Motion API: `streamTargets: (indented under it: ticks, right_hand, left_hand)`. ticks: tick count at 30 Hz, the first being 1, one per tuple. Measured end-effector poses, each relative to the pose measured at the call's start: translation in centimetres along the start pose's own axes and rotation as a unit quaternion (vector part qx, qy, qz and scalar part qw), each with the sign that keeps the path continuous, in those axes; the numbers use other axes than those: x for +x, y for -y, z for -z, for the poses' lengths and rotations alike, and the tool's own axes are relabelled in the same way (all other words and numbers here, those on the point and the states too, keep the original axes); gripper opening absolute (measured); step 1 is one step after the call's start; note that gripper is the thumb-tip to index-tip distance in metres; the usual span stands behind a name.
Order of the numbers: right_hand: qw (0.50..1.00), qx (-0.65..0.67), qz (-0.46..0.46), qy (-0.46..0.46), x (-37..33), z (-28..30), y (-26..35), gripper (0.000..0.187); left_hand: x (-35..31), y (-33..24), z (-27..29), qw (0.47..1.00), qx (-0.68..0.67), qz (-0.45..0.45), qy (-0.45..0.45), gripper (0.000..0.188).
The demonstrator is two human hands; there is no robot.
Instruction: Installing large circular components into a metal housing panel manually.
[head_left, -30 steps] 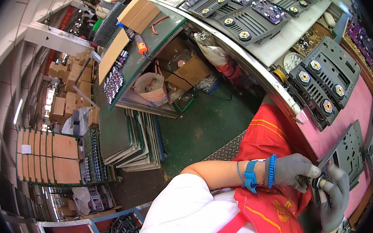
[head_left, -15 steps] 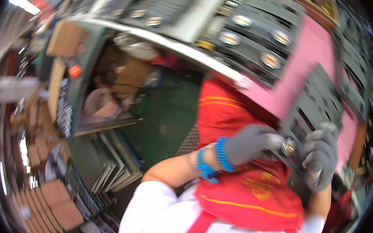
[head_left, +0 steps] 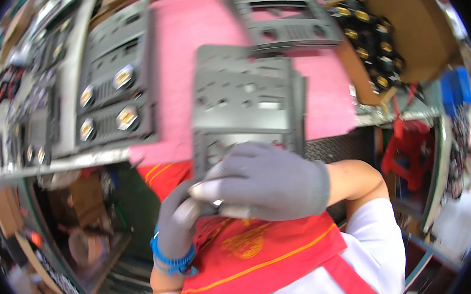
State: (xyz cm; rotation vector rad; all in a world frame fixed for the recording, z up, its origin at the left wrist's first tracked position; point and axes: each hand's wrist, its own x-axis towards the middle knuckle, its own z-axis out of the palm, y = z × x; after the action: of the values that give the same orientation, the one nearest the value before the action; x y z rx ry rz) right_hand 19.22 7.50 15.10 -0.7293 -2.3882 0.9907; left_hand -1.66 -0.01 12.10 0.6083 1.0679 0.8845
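A grey metal panel (head_left: 237, 102) with round and rectangular cut-outs is tilted up before my chest, its near end in my hands. My left hand (head_left: 177, 220), in a grey glove with a blue band at the wrist, is closed at the panel's near left corner. Across the near end lies my right hand (head_left: 266, 180), gloved too, its fingers bent and their tips meeting the left fingertips. Something small and shiny shows below those fingertips; most of it is hidden. Another grey panel (head_left: 299, 109) shows behind the held one's right edge.
On the pink-covered table (head_left: 175, 52), panels with brass-coloured hexagonal fittings (head_left: 113, 107) lie at the left. Another panel (head_left: 280, 11) lies at the far side. A cardboard box (head_left: 419, 22) holds several black parts with brass-coloured centres (head_left: 363, 51). A red stool (head_left: 407, 155) stands below right.
My view has swung right, bringing the box into sight. The panel now stands in front of me, and my right hand has come over its near end, covering the fitting seen before.
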Motion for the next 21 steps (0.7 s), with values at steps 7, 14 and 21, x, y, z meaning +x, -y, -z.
streamTargets:
  ticks: [7, 14, 21]
  right_hand:
    - [0.861, -0.411, -0.14, -0.266, -5.2, 9.7, -4.4, 0.042]
    - [0.533, -0.487, -0.657, -0.217, -11.4, 12.1, -6.3, 0.049]
    - [0.558, -0.454, -0.61, -0.334, -13.8, 12.2, -8.6, 0.042]
  left_hand:
    - [-0.8, 0.5, 2.1, 0.754, 0.588, -0.246, -0.16, 0.031]
    - [0.8, -0.3, -0.9, 0.774, 0.524, -0.301, -0.191, 0.029]
    - [0.3, -0.7, -1.2, 0.821, 0.463, -0.274, -0.189, 0.036]
